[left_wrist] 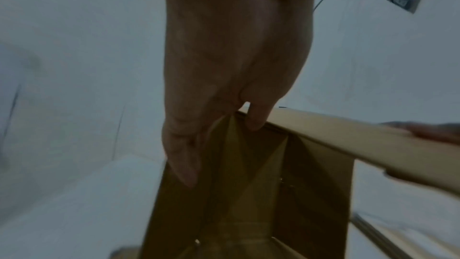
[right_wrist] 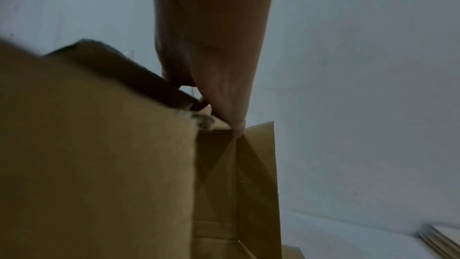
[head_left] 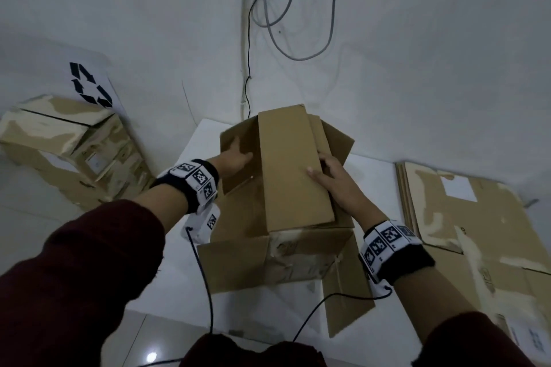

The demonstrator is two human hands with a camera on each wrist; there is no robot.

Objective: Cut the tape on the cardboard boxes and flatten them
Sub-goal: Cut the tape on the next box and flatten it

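Cardboard box (head_left: 280, 241) on white table (head_left: 375, 176), both hands gripping its flaps

The person is wearing dark maroon long sleeves (head_left: 89, 262), pushed back from both wrists. Just behind each hand (head_left: 235, 158) is sitting a black fabric wristband (head_left: 193, 188) carrying white blocks printed with black square code markers (head_left: 384, 238). A thin black cable (head_left: 205, 277) is trailing from under each wristband toward the body.

Head view looks down; wrist views close, all sharing box (head_left: 286, 188).
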